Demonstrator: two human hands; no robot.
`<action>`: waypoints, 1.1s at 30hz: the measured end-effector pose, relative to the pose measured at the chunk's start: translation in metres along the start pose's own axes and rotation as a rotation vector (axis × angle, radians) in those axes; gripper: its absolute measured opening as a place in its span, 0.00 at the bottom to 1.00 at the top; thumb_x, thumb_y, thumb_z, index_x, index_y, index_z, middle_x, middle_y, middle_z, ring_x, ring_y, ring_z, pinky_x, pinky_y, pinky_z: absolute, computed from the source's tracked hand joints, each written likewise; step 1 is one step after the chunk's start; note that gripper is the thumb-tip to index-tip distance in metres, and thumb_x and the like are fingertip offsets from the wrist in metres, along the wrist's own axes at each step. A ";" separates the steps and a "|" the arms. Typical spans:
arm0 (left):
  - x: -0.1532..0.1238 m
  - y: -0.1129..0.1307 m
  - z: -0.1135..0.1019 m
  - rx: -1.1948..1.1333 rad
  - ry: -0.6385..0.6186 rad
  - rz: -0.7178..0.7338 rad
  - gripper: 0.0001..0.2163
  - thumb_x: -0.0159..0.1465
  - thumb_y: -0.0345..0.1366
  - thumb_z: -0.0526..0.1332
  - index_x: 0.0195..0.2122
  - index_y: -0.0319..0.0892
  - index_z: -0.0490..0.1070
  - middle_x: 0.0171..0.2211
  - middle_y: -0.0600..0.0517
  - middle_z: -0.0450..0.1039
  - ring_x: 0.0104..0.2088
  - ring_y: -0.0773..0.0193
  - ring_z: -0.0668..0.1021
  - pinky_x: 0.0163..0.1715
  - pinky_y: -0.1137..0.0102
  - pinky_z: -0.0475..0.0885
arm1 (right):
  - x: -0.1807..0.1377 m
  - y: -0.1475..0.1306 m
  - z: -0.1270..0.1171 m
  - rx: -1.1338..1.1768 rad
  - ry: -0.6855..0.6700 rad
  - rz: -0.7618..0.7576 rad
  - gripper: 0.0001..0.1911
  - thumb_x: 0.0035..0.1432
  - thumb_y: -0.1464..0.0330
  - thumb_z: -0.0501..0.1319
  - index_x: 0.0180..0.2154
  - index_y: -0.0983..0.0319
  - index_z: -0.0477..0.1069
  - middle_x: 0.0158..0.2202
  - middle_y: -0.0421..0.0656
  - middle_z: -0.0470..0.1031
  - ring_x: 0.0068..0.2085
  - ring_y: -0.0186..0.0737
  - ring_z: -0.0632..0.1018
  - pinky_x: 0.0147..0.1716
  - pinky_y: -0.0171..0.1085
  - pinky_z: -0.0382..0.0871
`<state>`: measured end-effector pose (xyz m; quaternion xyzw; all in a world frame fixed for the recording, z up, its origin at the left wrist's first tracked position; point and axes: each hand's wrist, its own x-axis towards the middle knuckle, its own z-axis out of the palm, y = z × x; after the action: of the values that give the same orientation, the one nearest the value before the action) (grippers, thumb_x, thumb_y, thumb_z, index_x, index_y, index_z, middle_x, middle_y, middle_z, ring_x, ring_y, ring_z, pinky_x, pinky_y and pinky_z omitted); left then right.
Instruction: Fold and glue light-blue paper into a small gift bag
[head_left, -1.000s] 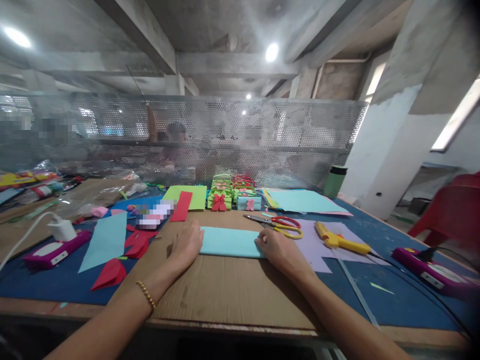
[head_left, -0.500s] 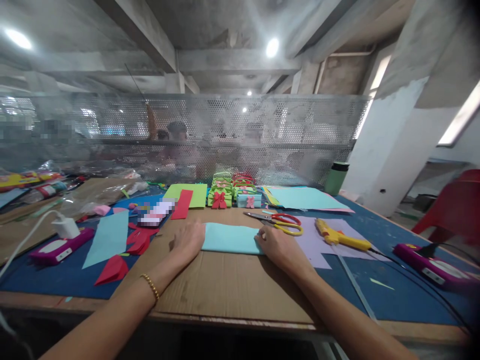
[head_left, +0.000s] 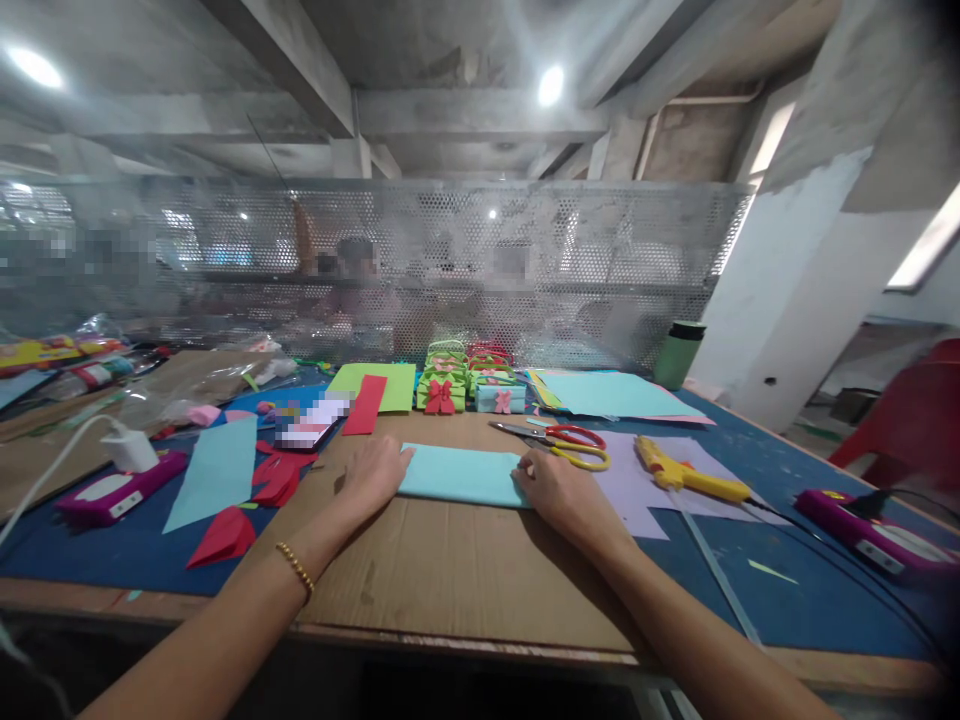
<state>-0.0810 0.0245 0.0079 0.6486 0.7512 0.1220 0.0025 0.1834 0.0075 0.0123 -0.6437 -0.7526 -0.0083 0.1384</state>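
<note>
The folded sheet [head_left: 461, 475] is pale blue, the cardboard [head_left: 450, 575] brown, the glue gun [head_left: 703, 483] yellow.

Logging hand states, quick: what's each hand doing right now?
Left hand: at the left end of the folded light blue sheet; grip cannot be told.
Right hand: closed, fingers curled, holding the right end.
</note>
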 end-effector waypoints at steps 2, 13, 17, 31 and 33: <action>0.001 -0.004 0.000 -0.024 0.000 0.002 0.15 0.69 0.43 0.53 0.44 0.39 0.73 0.44 0.38 0.79 0.46 0.47 0.80 0.38 0.63 0.70 | 0.001 0.001 0.001 0.005 0.002 -0.001 0.15 0.66 0.64 0.54 0.44 0.65 0.76 0.41 0.53 0.80 0.45 0.46 0.79 0.41 0.36 0.61; 0.002 -0.013 0.010 -0.134 0.026 0.013 0.07 0.65 0.34 0.56 0.43 0.44 0.70 0.42 0.45 0.79 0.43 0.53 0.80 0.36 0.66 0.67 | 0.004 0.005 0.002 -0.003 0.002 -0.008 0.15 0.65 0.63 0.54 0.42 0.63 0.76 0.38 0.51 0.80 0.41 0.45 0.79 0.37 0.36 0.61; -0.001 -0.012 0.009 -0.175 0.033 0.025 0.06 0.66 0.35 0.56 0.41 0.44 0.71 0.42 0.46 0.79 0.44 0.54 0.79 0.36 0.67 0.66 | 0.005 0.006 0.003 -0.007 -0.001 -0.006 0.15 0.65 0.63 0.54 0.42 0.63 0.76 0.39 0.51 0.80 0.41 0.45 0.79 0.37 0.36 0.61; -0.008 -0.020 0.013 -0.315 0.000 0.008 0.16 0.61 0.39 0.64 0.49 0.44 0.66 0.44 0.48 0.77 0.42 0.59 0.79 0.36 0.70 0.66 | 0.005 0.007 0.005 0.014 0.000 -0.020 0.14 0.65 0.62 0.55 0.44 0.63 0.75 0.39 0.51 0.80 0.43 0.46 0.79 0.39 0.36 0.61; -0.007 -0.020 0.016 -0.306 0.002 0.013 0.14 0.61 0.39 0.64 0.47 0.44 0.67 0.45 0.47 0.77 0.44 0.58 0.79 0.37 0.70 0.66 | 0.005 0.008 0.005 0.012 -0.001 -0.022 0.14 0.65 0.62 0.55 0.43 0.63 0.75 0.39 0.51 0.80 0.43 0.46 0.78 0.39 0.36 0.61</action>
<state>-0.0969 0.0174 -0.0120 0.6452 0.7198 0.2359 0.0998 0.1891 0.0150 0.0073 -0.6347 -0.7596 -0.0051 0.1418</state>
